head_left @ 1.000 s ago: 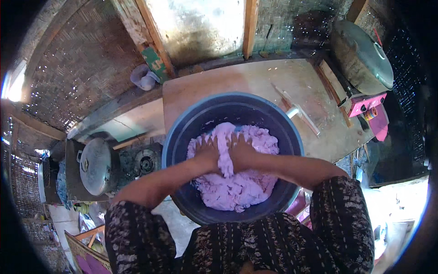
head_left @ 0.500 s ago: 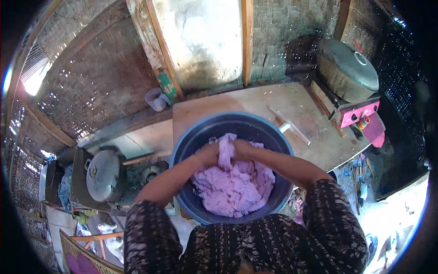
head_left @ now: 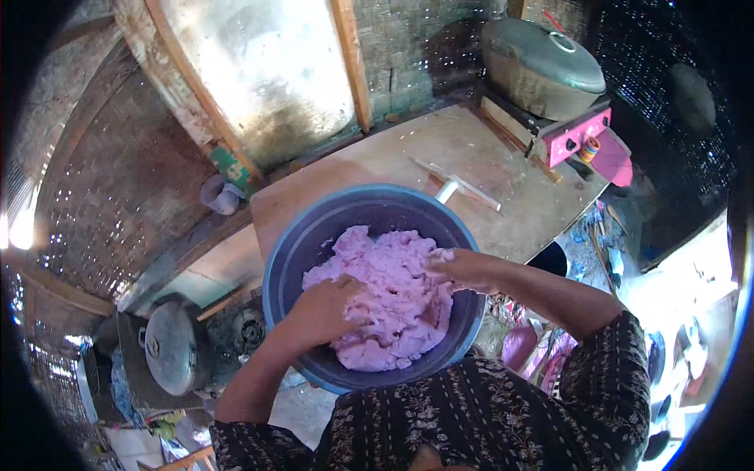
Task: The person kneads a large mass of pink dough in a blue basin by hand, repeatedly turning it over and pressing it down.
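Clock directions are taken from the basin's centre, twelve pointing away from the wearer.

Nearest is the wearer's black garment with pale floral print (head_left: 471,416), at six o'clock. The bare left hand (head_left: 326,310) rests back-up at about eight o'clock on a soft, lumpy, pale-pink dough-like mass (head_left: 397,286); whether its fingers are closed on the mass cannot be told. The bare right hand (head_left: 467,271), fingers extended, touches the mass at two to three o'clock, pale residue on its fingertips. The hands are apart, the mass between them. The mass lies inside a round, dark-blue plastic basin (head_left: 345,213).

The basin overlaps the near-left part of a tan, flat-topped table (head_left: 542,208). Beyond its rim, at one o'clock, is a short white cylindrical piece (head_left: 446,191) beside a thin wooden strip (head_left: 481,198).

At eight to nine o'clock stands a grey metal lidded pot (head_left: 169,353). At ten o'clock is a translucent plastic container (head_left: 216,196). Farther off, between one and two o'clock, a large, soot-darkened lidded metal pot (head_left: 530,82) sits on a pink-fronted stove (head_left: 559,149).
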### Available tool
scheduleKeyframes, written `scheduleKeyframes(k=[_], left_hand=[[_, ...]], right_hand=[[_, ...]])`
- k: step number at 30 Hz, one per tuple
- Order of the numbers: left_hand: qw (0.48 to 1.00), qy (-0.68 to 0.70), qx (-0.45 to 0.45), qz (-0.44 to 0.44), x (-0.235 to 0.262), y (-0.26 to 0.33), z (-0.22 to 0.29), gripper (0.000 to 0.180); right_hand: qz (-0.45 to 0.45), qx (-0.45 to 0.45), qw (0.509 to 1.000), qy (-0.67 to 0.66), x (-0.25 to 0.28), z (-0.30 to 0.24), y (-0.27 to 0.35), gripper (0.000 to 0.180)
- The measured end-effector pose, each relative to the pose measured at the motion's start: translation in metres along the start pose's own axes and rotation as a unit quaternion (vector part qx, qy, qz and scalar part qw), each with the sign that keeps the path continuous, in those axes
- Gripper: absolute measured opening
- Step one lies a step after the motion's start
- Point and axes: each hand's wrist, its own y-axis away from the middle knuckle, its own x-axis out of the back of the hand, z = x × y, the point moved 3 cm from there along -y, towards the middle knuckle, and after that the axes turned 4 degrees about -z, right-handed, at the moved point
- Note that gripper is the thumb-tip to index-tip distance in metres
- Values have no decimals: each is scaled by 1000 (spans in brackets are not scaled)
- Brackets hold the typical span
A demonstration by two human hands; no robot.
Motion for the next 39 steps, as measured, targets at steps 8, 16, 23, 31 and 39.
scheduleKeyframes(k=[8,16,23,31,39], left_hand=[[988,20,-39,146,21,-7,-34,46],[975,77,5,208,19,36,-17,48],[943,127,33,305,15,56,-57,54],[971,176,23,159,-2,-38,-97,87],[990,-116,82,5,-46,-77,-52,125]], right_hand=[[167,8,982,-93,19,30,-136,70],[128,185,892,392,42,-36,-236,42],[60,151,702,694,-70,-104,-229,41],[-10,399,558,727,-82,26,-87,52],[30,90,727,680,-36,-28,-72,93]])
